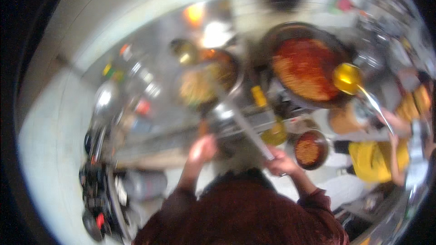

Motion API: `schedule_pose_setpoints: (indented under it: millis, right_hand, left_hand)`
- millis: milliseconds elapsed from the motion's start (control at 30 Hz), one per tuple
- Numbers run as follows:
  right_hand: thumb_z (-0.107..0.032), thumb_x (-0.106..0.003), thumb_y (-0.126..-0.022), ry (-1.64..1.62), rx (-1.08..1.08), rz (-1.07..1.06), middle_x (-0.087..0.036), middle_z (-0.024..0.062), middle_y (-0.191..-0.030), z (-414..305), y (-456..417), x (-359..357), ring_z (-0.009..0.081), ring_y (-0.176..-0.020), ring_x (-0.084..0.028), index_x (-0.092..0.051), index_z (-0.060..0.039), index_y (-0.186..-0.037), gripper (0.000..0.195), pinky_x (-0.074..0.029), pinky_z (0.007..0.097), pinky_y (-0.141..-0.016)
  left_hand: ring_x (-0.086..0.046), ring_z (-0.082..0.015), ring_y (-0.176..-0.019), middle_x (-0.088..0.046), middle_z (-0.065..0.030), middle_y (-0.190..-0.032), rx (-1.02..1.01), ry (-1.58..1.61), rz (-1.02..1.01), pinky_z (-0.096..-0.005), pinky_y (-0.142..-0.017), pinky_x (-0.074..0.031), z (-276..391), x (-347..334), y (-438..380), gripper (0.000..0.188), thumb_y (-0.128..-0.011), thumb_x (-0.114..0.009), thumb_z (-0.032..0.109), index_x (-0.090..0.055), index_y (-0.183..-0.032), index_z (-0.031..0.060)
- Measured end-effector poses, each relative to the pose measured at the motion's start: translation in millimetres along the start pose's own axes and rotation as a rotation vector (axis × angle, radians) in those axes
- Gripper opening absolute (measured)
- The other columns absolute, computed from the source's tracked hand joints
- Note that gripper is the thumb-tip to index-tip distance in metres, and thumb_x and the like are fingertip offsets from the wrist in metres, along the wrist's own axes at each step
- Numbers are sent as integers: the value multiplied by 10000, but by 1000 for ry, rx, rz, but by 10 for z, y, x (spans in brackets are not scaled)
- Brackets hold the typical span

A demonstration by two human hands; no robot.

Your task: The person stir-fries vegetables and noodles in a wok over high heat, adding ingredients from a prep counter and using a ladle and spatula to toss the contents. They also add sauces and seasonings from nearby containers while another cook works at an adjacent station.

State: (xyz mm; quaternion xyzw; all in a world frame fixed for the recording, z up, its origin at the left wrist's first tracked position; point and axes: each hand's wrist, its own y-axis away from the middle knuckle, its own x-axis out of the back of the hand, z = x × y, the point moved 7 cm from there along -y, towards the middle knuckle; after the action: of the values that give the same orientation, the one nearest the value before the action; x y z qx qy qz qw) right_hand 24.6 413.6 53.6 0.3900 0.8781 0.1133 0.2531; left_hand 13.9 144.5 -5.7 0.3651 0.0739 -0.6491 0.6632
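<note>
My left hand (203, 148) is closed around the brown handle (203, 128) of a cooking pan. In my right hand (281, 160) is the end of a long metal utensil (250, 127), which slants up and left to the pan. Its far end is blurred against the food. Pale yellowish food with green bits (197, 86) shows at the pan, too blurred to name. A dark, curved pan wall (231, 66) with an orange glow by it lies just behind.
Right of the stove burner stands a wide pan of red, oily food (303, 68). A co-worker in yellow (371, 161) holds a ladle (347, 78) over its edge. A smaller pot (322, 161) sits below, near a yellowish strainer or ladle (275, 132). Bottles and containers (146, 78) line the left counter.
</note>
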Motion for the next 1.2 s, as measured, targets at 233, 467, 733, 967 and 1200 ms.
schedule_pose_setpoints:
  millis: [233,467,733,967,1200]
  right_hand:
    - [-156,-558,-840,-2,246,-181,-481,-16,-599,-44,16,-239,58,-414,-430,-159,-92,-1426,712,-373,218,-383]
    - [-91,-539,-860,43,301,-91,-524,-12,-651,77,482,-780,42,-463,-471,-142,-108,-1429,693,-410,178,-396]
    - [-44,-487,-863,-43,366,-45,-427,-59,-565,114,573,-1311,19,-435,-415,-218,-125,-1410,615,-351,172,-377]
    - [-43,-505,-874,-132,399,131,-491,-47,-605,273,793,-1485,23,-423,-429,-208,-132,-1417,626,-371,157,-362]
    - [-54,-502,-885,-287,392,179,-445,-45,-590,382,831,-1629,31,-402,-393,-205,-147,-1420,619,-354,171,-356]
  left_hand:
    - [-432,-102,-468,-480,-3,-573,-120,-84,345,-236,-411,-330,249,-79,-1,135,-823,-535,217,-559,-844,86]
    - [-396,-124,-409,-416,-9,-508,-42,-285,207,-252,-382,-315,51,160,982,238,-861,-502,305,-550,-940,85]
    - [-412,-113,-553,-439,19,-614,228,-364,116,-280,-558,-345,212,217,1418,279,-857,-524,340,-433,-685,141]
    - [-379,-116,-491,-425,20,-585,242,-382,64,-269,-488,-304,203,502,1302,168,-828,-511,265,-456,-707,162]
    - [-500,-204,-514,-487,-58,-588,28,-302,61,-334,-467,-415,483,502,1014,219,-790,-528,295,-521,-728,85]
